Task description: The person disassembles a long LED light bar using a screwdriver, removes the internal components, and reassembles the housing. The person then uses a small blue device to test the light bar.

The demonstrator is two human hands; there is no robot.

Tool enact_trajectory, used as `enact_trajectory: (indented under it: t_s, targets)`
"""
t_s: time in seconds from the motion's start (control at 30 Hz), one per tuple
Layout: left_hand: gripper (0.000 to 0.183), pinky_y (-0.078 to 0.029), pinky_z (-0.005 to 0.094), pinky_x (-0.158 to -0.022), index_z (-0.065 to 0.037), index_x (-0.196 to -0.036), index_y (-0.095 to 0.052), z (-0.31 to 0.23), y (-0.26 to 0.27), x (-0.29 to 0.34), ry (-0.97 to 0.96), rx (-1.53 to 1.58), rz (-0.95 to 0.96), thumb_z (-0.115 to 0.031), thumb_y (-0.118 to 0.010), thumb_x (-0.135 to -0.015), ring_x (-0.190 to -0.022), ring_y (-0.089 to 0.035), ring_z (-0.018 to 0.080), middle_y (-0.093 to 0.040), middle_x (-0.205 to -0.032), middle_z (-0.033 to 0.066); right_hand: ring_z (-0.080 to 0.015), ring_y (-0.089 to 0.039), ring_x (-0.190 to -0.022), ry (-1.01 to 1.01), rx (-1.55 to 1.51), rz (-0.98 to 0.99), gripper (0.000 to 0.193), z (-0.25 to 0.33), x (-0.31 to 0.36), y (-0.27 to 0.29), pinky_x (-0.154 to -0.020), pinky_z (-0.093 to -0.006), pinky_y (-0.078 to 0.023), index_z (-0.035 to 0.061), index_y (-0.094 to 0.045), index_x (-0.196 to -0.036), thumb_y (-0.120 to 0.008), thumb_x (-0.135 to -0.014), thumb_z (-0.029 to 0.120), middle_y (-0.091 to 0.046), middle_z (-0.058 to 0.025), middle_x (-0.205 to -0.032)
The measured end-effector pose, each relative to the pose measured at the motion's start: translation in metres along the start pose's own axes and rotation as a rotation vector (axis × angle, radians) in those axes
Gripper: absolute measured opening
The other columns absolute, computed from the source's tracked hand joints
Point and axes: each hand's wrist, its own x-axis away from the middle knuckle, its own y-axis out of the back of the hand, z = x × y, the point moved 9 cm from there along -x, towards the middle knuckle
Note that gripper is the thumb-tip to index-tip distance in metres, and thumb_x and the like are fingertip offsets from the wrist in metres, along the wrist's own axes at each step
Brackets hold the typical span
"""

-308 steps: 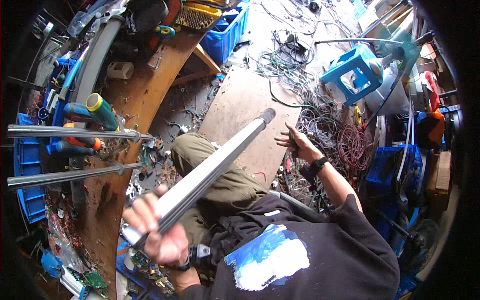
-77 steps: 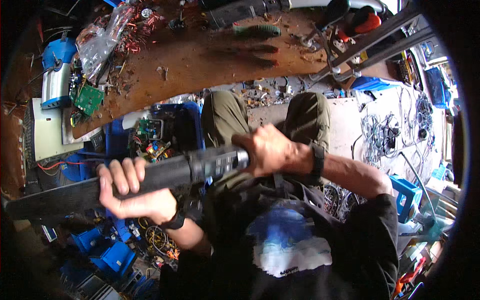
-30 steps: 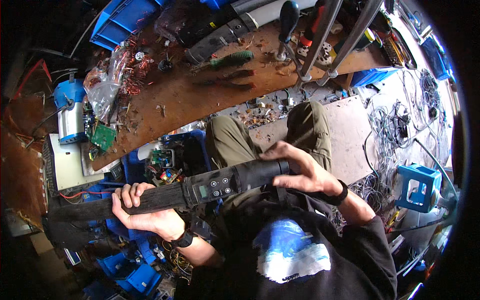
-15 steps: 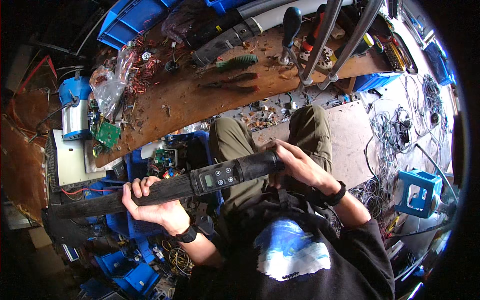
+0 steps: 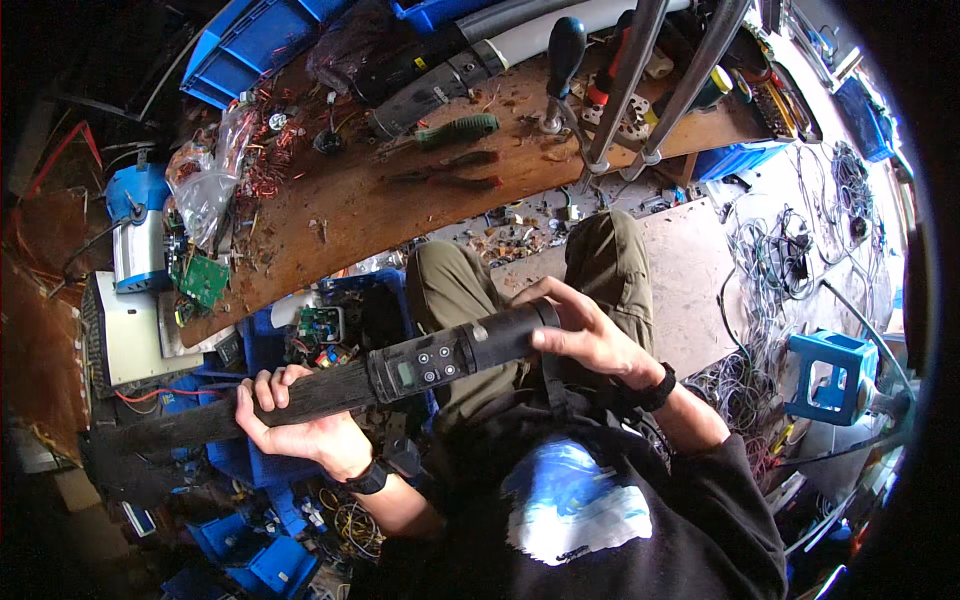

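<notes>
A long black tube (image 5: 320, 392) lies slantwise across my lap, its right end a little higher in the picture. Set into it is a panel (image 5: 424, 366) with a small display and several round buttons. My left hand (image 5: 322, 440) is closed around the tube's left part from below, fingers curled over it. At the right end, my right hand (image 5: 600, 345) holds the tube between the thumb on the near side and the fingers on the far side. Beyond it, red-handled pliers (image 5: 450, 172) and a green-handled screwdriver (image 5: 455, 132) rest on the wooden bench (image 5: 350, 215).
Another dark tube (image 5: 430, 98) lies at the bench's back. Metal bars (image 5: 632, 85) rise at its right. A green circuit board (image 5: 202, 282) sits at its left edge. Blue bins (image 5: 255, 455) of parts stand lower left; tangled cables (image 5: 780, 260) and a blue stool (image 5: 830, 375) are right.
My right hand has loosened and shifted its hold, with the thumb now on the near side, so the tube's right end shows more. My left hand keeps its grip. The whole view has shifted slightly.
</notes>
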Motion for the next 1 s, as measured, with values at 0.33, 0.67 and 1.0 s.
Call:
enact_trajectory:
  t_s: [0.33,0.67,1.0]
  targets:
    - [0.030,-0.048,0.0264,-0.068,-0.018,-0.078,-0.047,0.007,0.004,0.004,0.025,-0.038,-0.036,-0.019,-0.068,-0.099,-0.061,-0.043,0.0069,-0.042,-0.070,-0.0074,-0.0189,-0.071,-0.099,-0.207,-0.093,-0.002,0.037,-0.014,0.010,0.003,-0.084,-0.0336,-0.059,0.0019,-0.057,-0.132,-0.057,-0.113,0.034,-0.068,-0.0100,-0.114]
    - [0.031,-0.046,0.0273,-0.067,-0.018,-0.077,-0.046,0.013,-0.001,0.007,0.059,-0.006,-0.070,-0.020,-0.066,-0.101,-0.060,-0.042,0.0076,-0.043,-0.069,-0.0071,-0.0246,-0.073,-0.094,-0.252,0.001,-0.106,0.043,-0.013,0.012,0.010,-0.086,-0.0398,-0.059,0.0008,-0.058,-0.126,-0.058,-0.111,0.041,-0.069,-0.0140,-0.112]
    - [0.029,-0.047,0.0264,-0.067,-0.018,-0.078,-0.048,0.010,-0.002,0.003,0.071,0.038,0.003,-0.021,-0.066,-0.101,-0.061,-0.045,0.0065,-0.044,-0.070,-0.0076,-0.0174,-0.070,-0.093,0.180,-0.050,0.034,0.046,0.016,0.012,-0.002,-0.082,-0.0312,-0.058,0.0019,-0.059,-0.135,-0.069,-0.107,0.037,-0.067,-0.0091,-0.111]
